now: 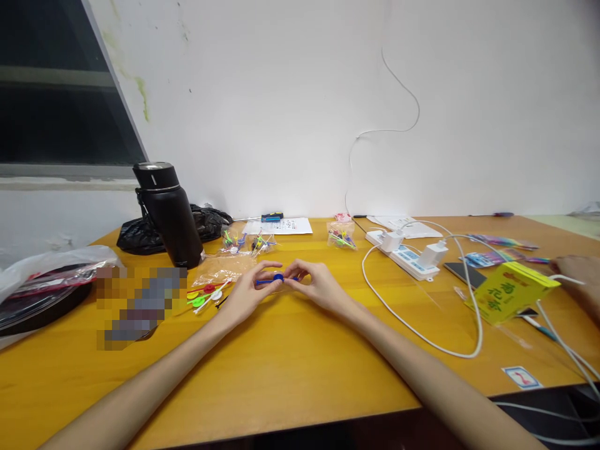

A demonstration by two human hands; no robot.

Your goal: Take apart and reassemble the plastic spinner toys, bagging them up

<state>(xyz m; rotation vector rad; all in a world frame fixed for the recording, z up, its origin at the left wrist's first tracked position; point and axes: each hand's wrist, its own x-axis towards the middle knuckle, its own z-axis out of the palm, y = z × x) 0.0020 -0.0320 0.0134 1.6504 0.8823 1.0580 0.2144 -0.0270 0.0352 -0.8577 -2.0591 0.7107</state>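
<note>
Fingers (269, 289) of left hand (247, 290) and right hand (323, 284) are pinching a blue piece (278, 276) at their tips, behind the counter's (281, 381) front edge.

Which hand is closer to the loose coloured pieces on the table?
Left. The left hand is just to the right of the loose coloured pieces; the right hand is farther right, beyond the left hand.
</note>
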